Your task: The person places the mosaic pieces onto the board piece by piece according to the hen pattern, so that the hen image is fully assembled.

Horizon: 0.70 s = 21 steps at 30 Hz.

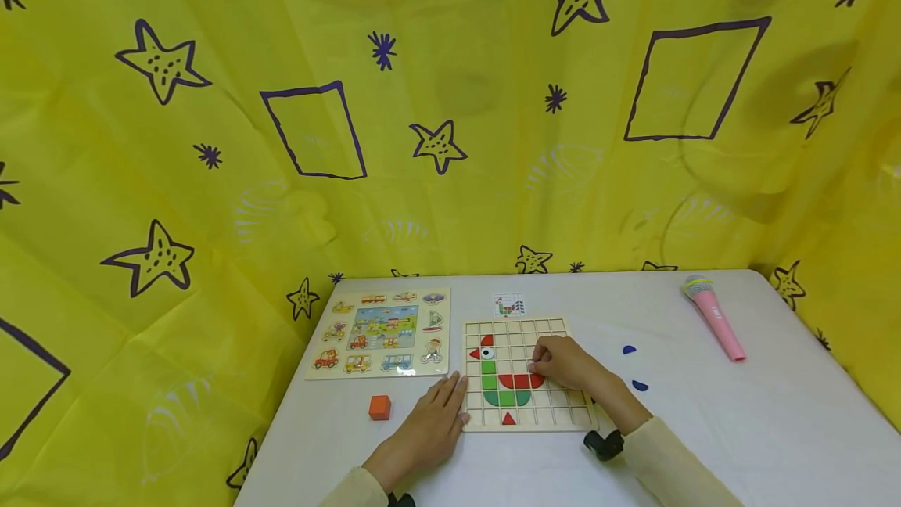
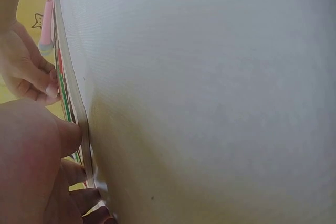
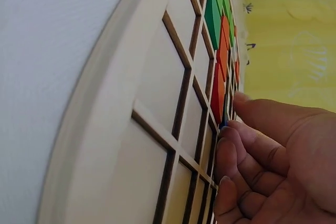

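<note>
A wooden grid board [image 1: 577, 418] lies on the table with red, green and white pieces forming a bird shape. My right hand [image 1: 563, 362] is over the board's middle, beside the red pieces [image 1: 517, 382]. In the right wrist view, thumb and fingers of the right hand [image 3: 273, 156] pinch a small blue piece [image 3: 225, 118], mostly hidden by the fingertips. My left hand [image 1: 436, 418] rests along the board's left edge, fingers extended and touching it. Above the board lies a small picture card [image 1: 510, 305] showing a similar bird.
Two dark blue half-round pieces [image 1: 639, 386] lie right of the board. A pink toy microphone [image 1: 716, 321] is further right. To the left are a vehicle picture puzzle [image 1: 338, 339] and an orange cube [image 1: 379, 408]. A yellow patterned curtain [image 1: 450, 210] hangs behind the table.
</note>
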Motion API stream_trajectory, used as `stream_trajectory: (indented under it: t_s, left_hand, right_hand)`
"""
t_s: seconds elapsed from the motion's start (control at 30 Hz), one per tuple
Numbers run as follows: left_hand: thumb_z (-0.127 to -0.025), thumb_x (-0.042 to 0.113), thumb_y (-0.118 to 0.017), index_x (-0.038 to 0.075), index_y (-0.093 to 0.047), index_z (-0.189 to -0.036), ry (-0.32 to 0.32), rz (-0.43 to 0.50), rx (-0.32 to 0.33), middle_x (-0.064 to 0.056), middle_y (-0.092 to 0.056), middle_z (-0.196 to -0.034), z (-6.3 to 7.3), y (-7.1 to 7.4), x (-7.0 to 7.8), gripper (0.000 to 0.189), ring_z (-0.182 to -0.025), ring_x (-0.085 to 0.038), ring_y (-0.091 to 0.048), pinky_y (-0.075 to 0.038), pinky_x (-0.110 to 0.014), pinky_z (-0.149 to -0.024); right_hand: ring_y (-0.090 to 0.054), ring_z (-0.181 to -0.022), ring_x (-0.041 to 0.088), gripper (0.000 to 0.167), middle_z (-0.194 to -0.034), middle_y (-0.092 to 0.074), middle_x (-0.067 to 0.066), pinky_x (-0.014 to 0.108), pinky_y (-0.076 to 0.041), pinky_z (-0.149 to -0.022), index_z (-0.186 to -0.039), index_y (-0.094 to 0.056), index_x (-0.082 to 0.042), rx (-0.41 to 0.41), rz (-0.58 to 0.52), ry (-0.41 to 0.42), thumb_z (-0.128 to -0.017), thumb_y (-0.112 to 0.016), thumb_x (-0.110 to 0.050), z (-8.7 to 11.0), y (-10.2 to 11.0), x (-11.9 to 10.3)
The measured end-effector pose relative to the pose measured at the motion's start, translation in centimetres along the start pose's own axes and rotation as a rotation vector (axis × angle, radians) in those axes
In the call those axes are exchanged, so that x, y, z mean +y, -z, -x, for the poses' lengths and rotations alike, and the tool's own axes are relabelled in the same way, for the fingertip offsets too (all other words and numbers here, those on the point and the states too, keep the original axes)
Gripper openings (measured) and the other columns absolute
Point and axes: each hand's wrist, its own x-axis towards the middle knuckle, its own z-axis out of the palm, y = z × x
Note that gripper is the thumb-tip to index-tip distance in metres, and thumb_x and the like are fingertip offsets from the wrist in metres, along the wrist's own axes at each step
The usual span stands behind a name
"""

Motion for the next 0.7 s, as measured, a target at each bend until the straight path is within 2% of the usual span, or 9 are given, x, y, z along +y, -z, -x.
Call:
stream_trajectory:
  t_s: [0.2, 0.43, 0.7]
  left_hand:
    - [-0.114, 0.043, -0.04, 0.011, -0.027, -0.168, -0.009, 0.008, 0.005, -0.01, -0.027, -0.174, 0.07, 0.17, 0.01, 0.065, -0.159, -0.034, -0.03, -0.035, -0.052, -0.125]
    - [-0.114, 0.044, -0.04, 0.012, -0.026, -0.169, -0.006, 0.007, -0.002, -0.009, -0.027, -0.175, 0.06, 0.02, 0.0, 0.065, -0.159, -0.033, -0.029, -0.034, -0.051, -0.126]
    - [-0.113, 0.044, -0.041, 0.012, -0.026, -0.169, 0.001, 0.0, -0.003, -0.008, -0.026, -0.175, 0.03, 0.06, 0.1, 0.066, -0.159, -0.032, -0.029, -0.034, -0.05, -0.126]
  right_hand:
    - [-0.056, -0.078, 0.016, 0.01, -0.082, -0.062, 0.0, 0.032, -0.051, -0.074, -0.092, -0.065, -0.009, -0.002, -0.008, -0.01, -0.098, -0.074, -0.007, 0.07, -0.03, -0.13]
    - [-0.054, -0.076, 0.016, 0.016, -0.078, -0.059, 0.001, 0.031, -0.046, -0.069, -0.091, -0.062, -0.008, 0.031, 0.005, -0.001, -0.095, -0.077, -0.008, 0.27, -0.03, -0.14]
    - [-0.054, -0.075, 0.015, 0.017, -0.078, -0.06, 0.0, 0.029, -0.048, -0.069, -0.089, -0.062, -0.008, 0.038, 0.0, 0.008, -0.095, -0.078, -0.009, 0.33, -0.1, -0.1]
